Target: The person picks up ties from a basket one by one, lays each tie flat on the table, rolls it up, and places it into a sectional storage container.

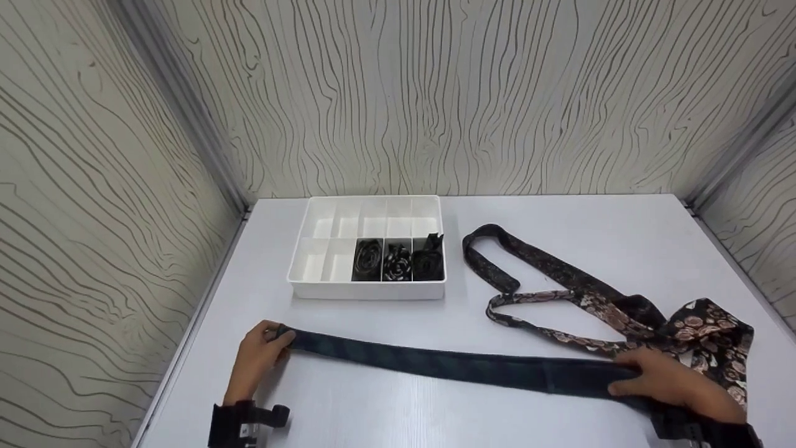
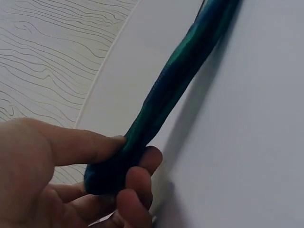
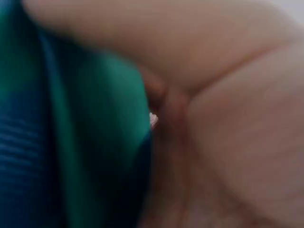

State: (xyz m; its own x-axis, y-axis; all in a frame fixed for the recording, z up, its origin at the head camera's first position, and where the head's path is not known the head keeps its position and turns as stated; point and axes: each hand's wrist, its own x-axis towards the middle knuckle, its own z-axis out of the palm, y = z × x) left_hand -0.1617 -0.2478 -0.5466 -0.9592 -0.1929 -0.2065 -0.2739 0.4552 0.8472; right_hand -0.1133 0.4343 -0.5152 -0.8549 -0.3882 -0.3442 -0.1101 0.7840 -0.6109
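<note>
A dark blue and green necktie stretches between the two hands above the front of the white table. My left hand pinches its narrower end, which looks folded or bunched in the left wrist view, thumb on one side and fingers on the other. At the wider end my right hand grips the cloth between thumb and fingers. The right wrist view shows the tie close up and blurred against the palm. A floral necktie lies loosely looped beside and behind the right hand.
A white divided box stands behind the stretched tie. Rolled dark ties sit in three of its front compartments at the right. Wood-patterned panels enclose the table at the back and sides.
</note>
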